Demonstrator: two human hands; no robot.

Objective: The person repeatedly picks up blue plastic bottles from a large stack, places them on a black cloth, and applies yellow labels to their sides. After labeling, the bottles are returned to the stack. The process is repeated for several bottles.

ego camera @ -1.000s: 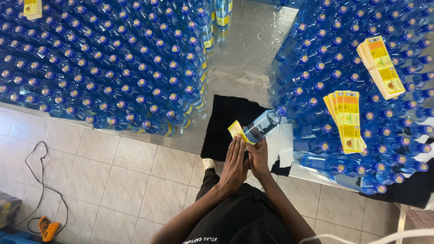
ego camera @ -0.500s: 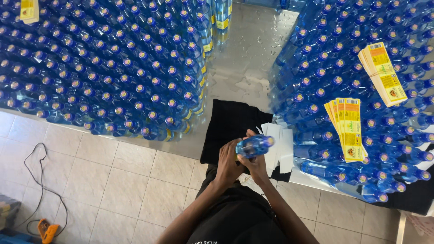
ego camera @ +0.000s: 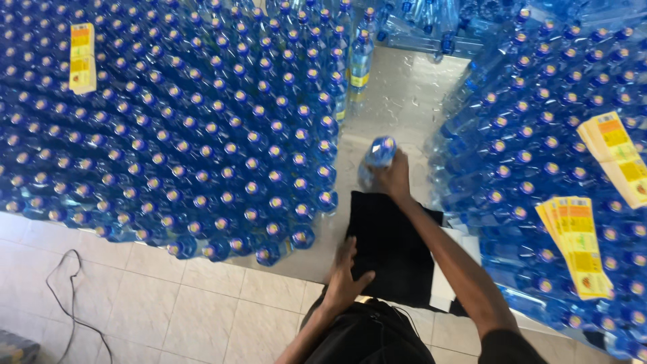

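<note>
My right hand point(ego camera: 394, 176) reaches forward and grips a blue plastic water bottle point(ego camera: 375, 158) with a blue cap, held upright just above the wet grey tabletop point(ego camera: 404, 108). It sits at the edge of the big block of bottles point(ego camera: 202, 121) on the left. My left hand point(ego camera: 345, 278) rests flat with fingers apart on a black cloth point(ego camera: 391, 249) at the table's near edge, holding nothing.
A second mass of blue bottles point(ego camera: 539, 155) fills the right side. Stacks of yellow labels lie on it point(ego camera: 578, 246) point(ego camera: 619, 156), and another stack point(ego camera: 82, 57) lies on the left block. A thin cable point(ego camera: 64, 290) trails over the tiled floor.
Both hands held the bottle close to my body before. Now my right hand has carried it forward to the bottle rows, and my left hand has let go and dropped onto the black cloth.
</note>
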